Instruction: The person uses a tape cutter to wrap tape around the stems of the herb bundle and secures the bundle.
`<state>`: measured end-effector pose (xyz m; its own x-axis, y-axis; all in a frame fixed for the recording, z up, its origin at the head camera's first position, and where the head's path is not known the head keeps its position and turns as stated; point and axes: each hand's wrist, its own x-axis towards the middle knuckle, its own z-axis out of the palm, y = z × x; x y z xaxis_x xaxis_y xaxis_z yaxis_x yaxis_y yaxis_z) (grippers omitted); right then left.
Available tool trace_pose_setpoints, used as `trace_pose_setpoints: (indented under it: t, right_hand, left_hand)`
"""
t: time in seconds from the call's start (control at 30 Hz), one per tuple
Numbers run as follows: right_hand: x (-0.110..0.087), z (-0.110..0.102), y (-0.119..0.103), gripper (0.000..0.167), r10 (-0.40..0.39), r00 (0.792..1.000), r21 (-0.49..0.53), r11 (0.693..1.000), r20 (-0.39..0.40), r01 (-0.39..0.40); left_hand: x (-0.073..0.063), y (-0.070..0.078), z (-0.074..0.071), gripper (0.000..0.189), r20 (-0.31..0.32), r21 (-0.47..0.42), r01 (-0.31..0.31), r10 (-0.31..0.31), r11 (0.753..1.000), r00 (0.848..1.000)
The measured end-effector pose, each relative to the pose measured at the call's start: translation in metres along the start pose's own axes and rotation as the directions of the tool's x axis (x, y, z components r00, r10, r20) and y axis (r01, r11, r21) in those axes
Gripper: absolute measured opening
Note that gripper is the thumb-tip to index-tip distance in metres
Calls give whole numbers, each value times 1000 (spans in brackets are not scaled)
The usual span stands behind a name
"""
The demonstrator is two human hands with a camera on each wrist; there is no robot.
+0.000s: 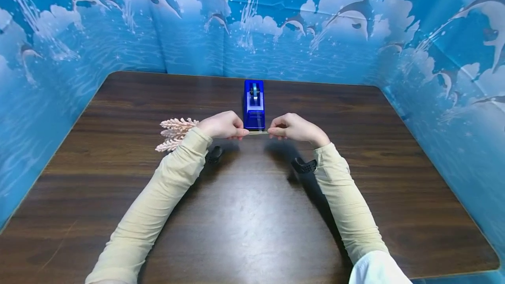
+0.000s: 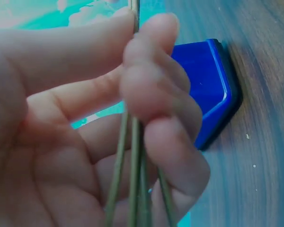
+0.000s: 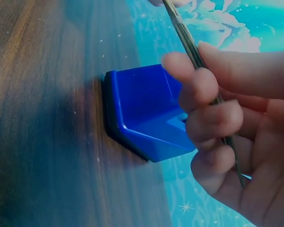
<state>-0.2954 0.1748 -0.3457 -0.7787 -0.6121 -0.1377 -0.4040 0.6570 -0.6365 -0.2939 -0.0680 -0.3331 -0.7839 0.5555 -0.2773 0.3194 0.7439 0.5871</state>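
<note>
My left hand point(image 1: 224, 125) pinches a bundle of thin green stems point(image 1: 258, 133), its fingers curled round them. Pale pink flower sprays point(image 1: 173, 134) spread out at the left end of the bundle, beyond that wrist. At the right, my right hand point(image 1: 295, 128) pinches the far end of the same stems point(image 3: 184, 33) between thumb and fingers. In the left wrist view, several stems point(image 2: 135, 175) fan apart below the fingers. Just behind the stems stands a blue tape dispenser point(image 1: 254, 115), between the two hands; its roll sits toward the back.
A brown wood-grain table point(image 1: 252, 214) lies under both arms. Blue curtains point(image 1: 189, 51) with dolphins and clouds surround its back and sides. Dark wrist devices point(image 1: 304, 165) hang below both wrists.
</note>
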Motion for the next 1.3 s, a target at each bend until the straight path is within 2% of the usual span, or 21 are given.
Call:
trace_pose_setpoints:
  t: [0.17, 0.37, 0.53, 0.67, 0.83, 0.9, 1.0, 1.1, 1.3]
  right_hand:
    - [2, 0, -4, 19, 6, 998, -14, 1000, -68, -7]
    - [-3, 0, -5, 15, 23, 989, 0, 1000, -143, -23]
    - [-5, 0, -5, 9, 6, 984, 3, 1000, -181, -6]
    - [-4, -1, -3, 17, 0, 989, 42, 999, -150, 6]
    - [-1, 1, 2, 36, 53, 996, 89, 995, -74, -46]
    - [0, 2, 2, 39, 70, 996, 94, 994, -63, -64]
    - [0, 3, 2, 36, 61, 994, 73, 996, -88, -55]
    - [0, 1, 1, 30, 50, 989, 64, 997, -138, -41]
    - [-4, -2, -4, 23, 49, 968, 61, 998, -247, -35]
  left_hand:
    - [-5, 4, -2, 31, -68, 24, 16, -15, 1000, 998]
    - [-5, 8, -2, 28, -132, 33, 4, 0, 999, 991]
    - [-8, 12, -2, 31, -182, 35, -12, 19, 999, 983]
    - [-9, 13, -1, 32, -234, 56, -16, 28, 998, 972]
    - [-11, 13, -1, 34, -273, 80, -7, 28, 997, 962]
    - [-11, 13, 0, 35, -287, 90, -11, 37, 996, 957]
    - [-10, 12, 0, 35, -303, 92, -21, 48, 995, 952]
    - [-9, 11, 0, 32, -299, 70, -29, 48, 997, 953]
    - [-9, 16, -5, 23, -226, 31, -20, 27, 999, 974]
